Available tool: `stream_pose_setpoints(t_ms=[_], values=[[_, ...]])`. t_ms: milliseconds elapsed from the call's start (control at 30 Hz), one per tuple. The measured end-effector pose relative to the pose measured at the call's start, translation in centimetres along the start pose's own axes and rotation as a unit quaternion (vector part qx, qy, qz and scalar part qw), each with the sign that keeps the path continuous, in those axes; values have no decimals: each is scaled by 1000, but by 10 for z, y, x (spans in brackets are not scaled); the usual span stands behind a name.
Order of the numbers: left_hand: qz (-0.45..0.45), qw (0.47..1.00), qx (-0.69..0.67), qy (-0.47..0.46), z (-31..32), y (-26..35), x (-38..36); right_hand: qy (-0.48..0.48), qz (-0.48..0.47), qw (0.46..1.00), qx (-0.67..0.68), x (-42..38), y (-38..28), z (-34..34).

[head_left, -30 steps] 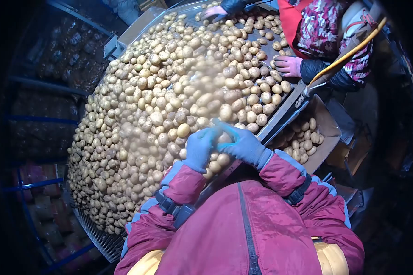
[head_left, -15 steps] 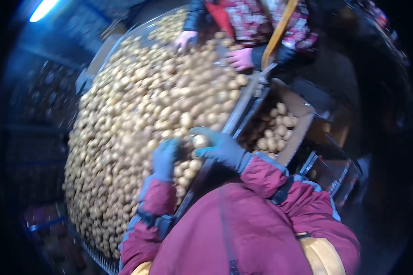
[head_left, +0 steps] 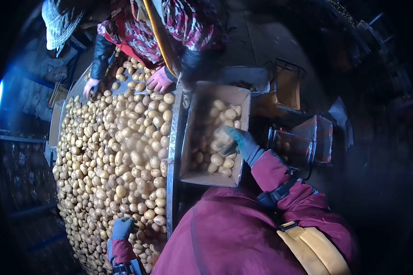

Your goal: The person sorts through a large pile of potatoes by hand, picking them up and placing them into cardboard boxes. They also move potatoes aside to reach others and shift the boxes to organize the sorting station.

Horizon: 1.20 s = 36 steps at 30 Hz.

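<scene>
My right hand [head_left: 242,143], in a blue-grey glove, is over a cardboard box [head_left: 244,103] with potatoes [head_left: 217,159] in it. Its thumb and fingers are apart, with a blurred potato just beyond the fingertips. My left hand [head_left: 122,228], gloved the same way, rests low on the big heap of potatoes [head_left: 101,156] to the left. Its fingers are curled, and whatever lies under them is hidden. The heap spreads over a wide table with a metal edge [head_left: 171,183], and the box stands just right of that edge.
Across the table a person in a patterned top [head_left: 192,23] has both pink-gloved hands [head_left: 159,80] at the heap's far side. A wooden handle [head_left: 160,36] slants beside them. Further containers, including a wire-framed crate [head_left: 312,137], stand right of the box.
My right hand has gone from the table edge, where it held a potato, to over the box. My left hand has moved nearer me along the heap. The view has turned right.
</scene>
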<state>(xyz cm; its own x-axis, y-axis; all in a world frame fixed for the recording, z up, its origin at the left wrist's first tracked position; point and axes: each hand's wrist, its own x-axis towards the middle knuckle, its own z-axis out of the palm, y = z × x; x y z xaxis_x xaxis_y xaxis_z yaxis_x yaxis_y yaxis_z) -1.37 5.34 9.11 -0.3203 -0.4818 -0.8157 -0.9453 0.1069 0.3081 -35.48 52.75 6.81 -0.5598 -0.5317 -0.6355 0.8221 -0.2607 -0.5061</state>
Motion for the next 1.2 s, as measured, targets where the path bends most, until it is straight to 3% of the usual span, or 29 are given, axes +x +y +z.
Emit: stream_pose_setpoints(t_ms=[100, 267, 367, 400, 433, 467, 500, 533, 567, 633, 667, 733, 767, 833, 900, 967, 1033, 1100, 1133, 1200], values=[[197, 980, -7, 39, 11, -10, 48, 91, -134, 985, -67, 12, 16, -51], [293, 945, -28, 144, 30, 34, 62, 146, -224, 961, -76, 4, -5, -100], [297, 942, 6, 159, 36, 48, 64, 193, -278, 934, -116, -11, -50, -132], [300, 941, -10, 155, 25, 25, 70, 127, -284, 947, -75, 2, -45, -132], [300, 940, 25, 158, 39, 46, 70, 225, -378, 883, -163, -9, -90, -166], [312, 936, -2, 162, 44, 41, 77, 327, -412, 749, -402, -15, -118, -190], [314, 930, 58, 181, 46, 42, 77, 379, -425, 692, -444, -19, -140, -196], [276, 948, 62, 144, 50, 67, 50, 432, -440, 679, -399, -4, -155, -232], [281, 937, 76, 192, 56, 52, 69, 400, -402, 748, -346, -6, -168, -226], [309, 927, 71, 198, 63, 66, 55, 332, -379, 820, -271, 7, -166, -197], [315, 924, 74, 203, 65, 72, 50, 271, -325, 864, -274, 20, -151, -169], [318, 926, 45, 198, 66, 75, 54, 147, -277, 899, -307, 47, -102, -102], [323, 927, 21, 188, 65, 73, 62, 82, -283, 894, -337, 63, -72, -69], [303, 928, 31, 214, 55, 73, 60, 32, -183, 917, -353, 71, -31, 26], [296, 925, 11, 238, 40, 60, 66, -75, -126, 928, -342, 94, -1, 73], [284, 921, -5, 266, 20, 46, 70, -71, -89, 921, -372, 105, 29, 124], [262, 917, -20, 299, -5, 25, 70, -132, -76, 917, -369, 117, 54, 154], [225, 916, -119, 311, -28, -10, 90, -193, -47, 902, -385, 126, 72, 176], [222, 908, -137, 328, -42, -25, 94, -206, 3, 917, -341, 134, 81, 183], [212, 898, -163, 349, -68, -50, 105, -221, 16, 897, -382, 139, 97, 197]])
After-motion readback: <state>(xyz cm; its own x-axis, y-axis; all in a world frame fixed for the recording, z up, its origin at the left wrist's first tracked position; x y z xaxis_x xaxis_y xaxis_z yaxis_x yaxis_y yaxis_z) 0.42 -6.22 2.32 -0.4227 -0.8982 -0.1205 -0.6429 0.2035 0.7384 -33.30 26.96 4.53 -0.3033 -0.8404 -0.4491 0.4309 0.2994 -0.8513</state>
